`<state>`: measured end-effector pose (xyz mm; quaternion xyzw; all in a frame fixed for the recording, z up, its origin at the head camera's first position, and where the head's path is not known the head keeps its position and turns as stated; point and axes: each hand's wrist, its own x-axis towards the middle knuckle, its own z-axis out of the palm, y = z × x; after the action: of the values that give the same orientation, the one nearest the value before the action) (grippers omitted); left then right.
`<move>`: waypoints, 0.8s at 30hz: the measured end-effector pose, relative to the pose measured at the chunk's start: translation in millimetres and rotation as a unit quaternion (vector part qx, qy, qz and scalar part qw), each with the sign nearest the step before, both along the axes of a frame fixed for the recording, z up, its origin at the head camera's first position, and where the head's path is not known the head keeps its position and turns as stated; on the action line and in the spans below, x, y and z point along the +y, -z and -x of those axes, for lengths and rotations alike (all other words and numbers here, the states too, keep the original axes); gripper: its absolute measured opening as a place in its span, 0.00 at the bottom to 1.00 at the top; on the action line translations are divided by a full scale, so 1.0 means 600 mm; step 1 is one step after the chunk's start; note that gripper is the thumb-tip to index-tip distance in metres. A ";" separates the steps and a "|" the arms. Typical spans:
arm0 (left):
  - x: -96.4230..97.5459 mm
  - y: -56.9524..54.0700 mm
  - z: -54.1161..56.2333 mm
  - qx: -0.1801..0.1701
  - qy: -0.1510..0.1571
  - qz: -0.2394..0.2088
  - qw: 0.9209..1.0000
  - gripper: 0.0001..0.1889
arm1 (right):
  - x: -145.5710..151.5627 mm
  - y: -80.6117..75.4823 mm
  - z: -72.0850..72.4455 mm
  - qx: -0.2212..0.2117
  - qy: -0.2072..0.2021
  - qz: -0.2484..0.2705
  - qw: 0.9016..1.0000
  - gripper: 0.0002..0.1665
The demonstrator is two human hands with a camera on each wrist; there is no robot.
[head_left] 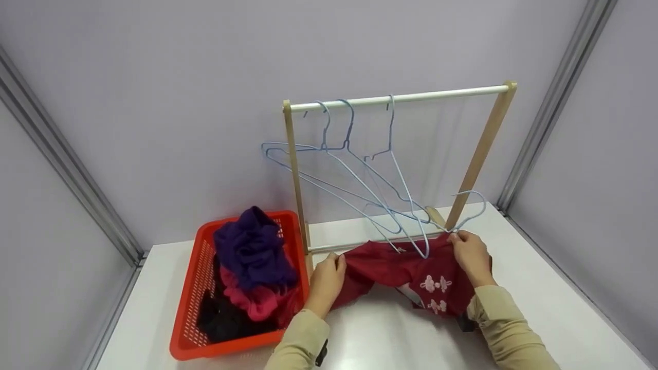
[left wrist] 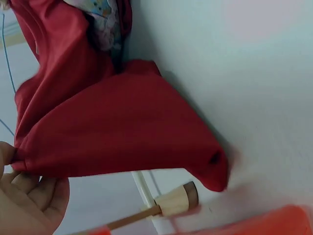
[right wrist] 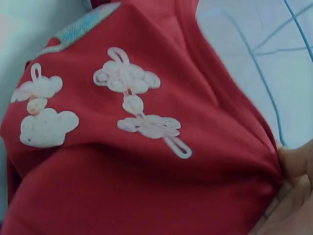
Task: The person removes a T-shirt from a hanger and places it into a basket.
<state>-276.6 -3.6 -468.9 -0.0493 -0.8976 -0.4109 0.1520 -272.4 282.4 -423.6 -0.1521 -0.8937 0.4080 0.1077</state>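
Observation:
A dark red garment (head_left: 378, 264) with pale pink knot buttons (head_left: 436, 283) is stretched between my two hands above the white table. My left hand (head_left: 326, 282) pinches its left upper edge between thumb and fingers; in the left wrist view a red flap hangs from that hand. My right hand (head_left: 473, 259) pinches the right upper edge. A light blue wire hanger (head_left: 484, 203) has its hook just above my right hand, and its wire runs down to the thumb in the right wrist view. Whether the hanger lies inside the garment is hidden.
Several blue wire hangers (head_left: 391, 128) hang from the white rail (head_left: 442, 95) of a wooden-sided rack behind the garment, some overlapping it. A red basket (head_left: 187, 308) at left holds purple cloth (head_left: 254, 252), pink cloth (head_left: 259, 303) and black cloth (head_left: 221, 321). Pale walls enclose the table.

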 end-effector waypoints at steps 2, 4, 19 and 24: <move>0.010 -0.003 -0.004 -0.004 0.015 -0.018 1.000 0.12 | -0.010 -0.002 0.002 0.002 -0.004 0.046 0.999 0.20; 0.020 -0.005 -0.008 -0.007 0.030 -0.035 0.999 0.12 | -0.020 -0.004 0.003 -0.001 -0.015 0.099 0.995 0.22; 0.098 -0.010 -0.057 -0.012 0.163 -0.043 0.986 0.11 | -0.081 -0.002 0.010 0.005 -0.082 0.438 0.895 0.13; 0.108 -0.003 -0.072 -0.022 0.220 0.009 0.975 0.11 | -0.091 -0.012 0.006 -0.008 -0.067 0.471 0.880 0.18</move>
<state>-233.3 61.3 -467.0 -0.2380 -0.8717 -0.4267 0.0380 -275.7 227.6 -416.3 -0.1278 -0.6050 0.7858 -0.0118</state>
